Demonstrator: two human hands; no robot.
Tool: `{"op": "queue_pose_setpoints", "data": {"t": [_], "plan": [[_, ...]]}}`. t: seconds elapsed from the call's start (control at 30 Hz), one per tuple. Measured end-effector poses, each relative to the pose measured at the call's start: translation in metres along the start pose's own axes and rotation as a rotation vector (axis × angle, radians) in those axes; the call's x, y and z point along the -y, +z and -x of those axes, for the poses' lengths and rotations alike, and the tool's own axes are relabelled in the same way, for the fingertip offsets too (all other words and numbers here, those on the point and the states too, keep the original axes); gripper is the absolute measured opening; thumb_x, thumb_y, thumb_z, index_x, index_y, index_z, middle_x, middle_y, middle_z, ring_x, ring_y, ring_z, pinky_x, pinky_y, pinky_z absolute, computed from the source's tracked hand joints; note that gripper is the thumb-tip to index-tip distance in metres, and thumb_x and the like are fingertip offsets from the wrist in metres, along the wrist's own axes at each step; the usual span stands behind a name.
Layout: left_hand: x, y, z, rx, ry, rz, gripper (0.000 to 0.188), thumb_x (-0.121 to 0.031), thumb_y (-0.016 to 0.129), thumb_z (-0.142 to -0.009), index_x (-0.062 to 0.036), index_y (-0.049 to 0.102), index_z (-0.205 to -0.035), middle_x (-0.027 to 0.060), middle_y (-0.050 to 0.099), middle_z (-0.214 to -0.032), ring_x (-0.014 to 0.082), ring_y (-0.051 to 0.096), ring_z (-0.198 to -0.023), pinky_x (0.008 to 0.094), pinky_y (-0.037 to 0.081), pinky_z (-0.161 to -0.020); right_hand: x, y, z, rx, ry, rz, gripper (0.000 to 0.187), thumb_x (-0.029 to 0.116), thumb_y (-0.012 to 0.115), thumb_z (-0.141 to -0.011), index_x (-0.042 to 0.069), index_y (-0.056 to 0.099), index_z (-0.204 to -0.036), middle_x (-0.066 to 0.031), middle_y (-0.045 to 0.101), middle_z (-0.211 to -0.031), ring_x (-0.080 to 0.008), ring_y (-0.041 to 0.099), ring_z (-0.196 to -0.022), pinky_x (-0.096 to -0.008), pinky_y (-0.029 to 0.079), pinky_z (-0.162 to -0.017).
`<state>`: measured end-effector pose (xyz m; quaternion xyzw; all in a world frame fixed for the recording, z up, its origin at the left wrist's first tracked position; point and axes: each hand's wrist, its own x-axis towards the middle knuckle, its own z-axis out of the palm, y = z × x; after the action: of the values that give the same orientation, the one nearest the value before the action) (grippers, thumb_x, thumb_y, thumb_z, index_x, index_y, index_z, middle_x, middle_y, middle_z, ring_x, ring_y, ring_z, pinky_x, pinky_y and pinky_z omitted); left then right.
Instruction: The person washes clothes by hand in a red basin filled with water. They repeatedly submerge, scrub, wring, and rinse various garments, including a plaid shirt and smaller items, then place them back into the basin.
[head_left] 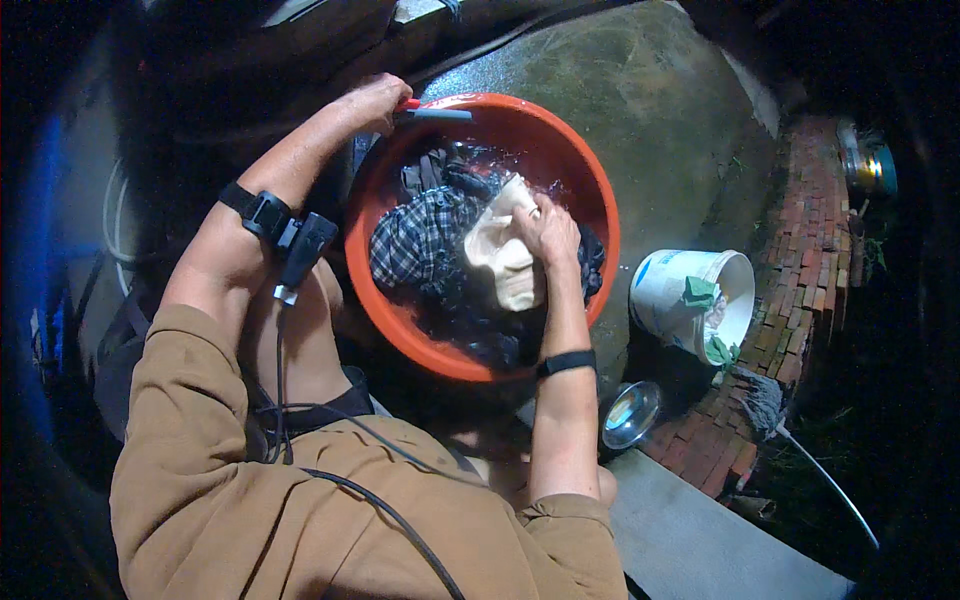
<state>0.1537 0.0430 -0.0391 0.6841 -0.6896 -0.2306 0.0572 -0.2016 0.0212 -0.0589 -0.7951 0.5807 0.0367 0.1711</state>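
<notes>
An orange-red basin [607,215] of water and laundry stands before me. At its far left rim my left hand [380,102] is closed on a red-handled tool [440,115], with a flat bluish-grey strip reaching over the water; its exact kind does not show. My right hand [550,232] grips a wet cream cloth [503,262], bunched up in the middle of the basin. Left of that cloth lies a dark plaid garment [412,240], partly in the water. More dark clothing [480,335] is soaking below the cream cloth, its shape hard to make out.
To the right, a white bucket [662,295] tilts on its side, with green and pale cloth at its mouth. A clear round lid or bowl [631,414] lies nearer me. Beyond are a brick strip [800,270] and a grey mop [762,402]. Wet concrete [640,120] stretches behind the basin.
</notes>
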Motion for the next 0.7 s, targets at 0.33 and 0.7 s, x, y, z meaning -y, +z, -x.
{"op": "queue_pose_setpoints", "data": {"t": [0.33, 0.7], "plan": [[0.009, 0.05, 0.035, 0.032, -0.109, 0.177, 0.067, -0.011, 0.082, -0.052, -0.0075, 0.063, -0.115, 0.0167, 0.066, -0.105, 0.032, 0.063, -0.099, 0.0399, 0.051, -0.083, 0.004, -0.003, 0.071, 0.163, -0.151, 0.288, 0.059, 0.059, 0.064, -0.075, 0.011, 0.065, -0.11, -0.02, 0.065, -0.099, -0.0362, 0.063, -0.098, -0.0475, 0.049, -0.083], [-0.034, 0.023, 0.095, 0.002, -0.183, 0.059, 0.053, -0.02, 0.089, -0.052, -0.0059, 0.07, -0.099, 0.0154, 0.07, -0.098, 0.0282, 0.067, -0.093, 0.0395, 0.053, -0.078, 0.091, 0.056, -0.028, 0.136, -0.143, 0.143, 0.092, 0.058, 0.077, -0.062, 0.028, 0.042, -0.142, -0.0124, 0.037, -0.149, -0.031, 0.036, -0.137, -0.0589, 0.03, -0.106]]}}
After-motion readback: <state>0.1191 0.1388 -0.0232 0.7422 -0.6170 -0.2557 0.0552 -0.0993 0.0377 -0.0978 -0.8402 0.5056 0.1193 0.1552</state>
